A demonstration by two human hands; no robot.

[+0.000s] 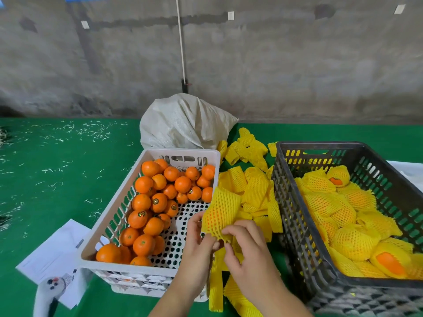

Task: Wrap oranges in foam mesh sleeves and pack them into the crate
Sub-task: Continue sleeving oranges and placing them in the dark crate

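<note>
Right now both hands work one yellow foam mesh sleeve [220, 213] with an orange inside it, its colour showing through the netting. The sleeve's long axis runs from its lower open end, near the fingers, up and away toward the far right, and it is held above the gap between the two crates. The left hand [198, 236] pinches the sleeve's lower left edge with thumb and fingertips, its forearm coming up from the bottom of the view. The right hand [246, 245] curls its fingers round the lower rim of the sleeve from the right, palm down, wrist bent slightly inward.

To the left, the white crate [109, 216] holds loose oranges [158, 202] heaped toward its left and far sides, with bare perforated floor showing at its near right. To the right, the dark crate [297, 225] holds wrapped oranges [352, 241] piled across its floor, with open room above them below the rim. A heap of empty sleeves [249, 186] fills the strip of green floor [57, 179] between the crates. A white sack [183, 122] stands behind the white crate, and papers [55, 250] lie at its near left corner.
</note>
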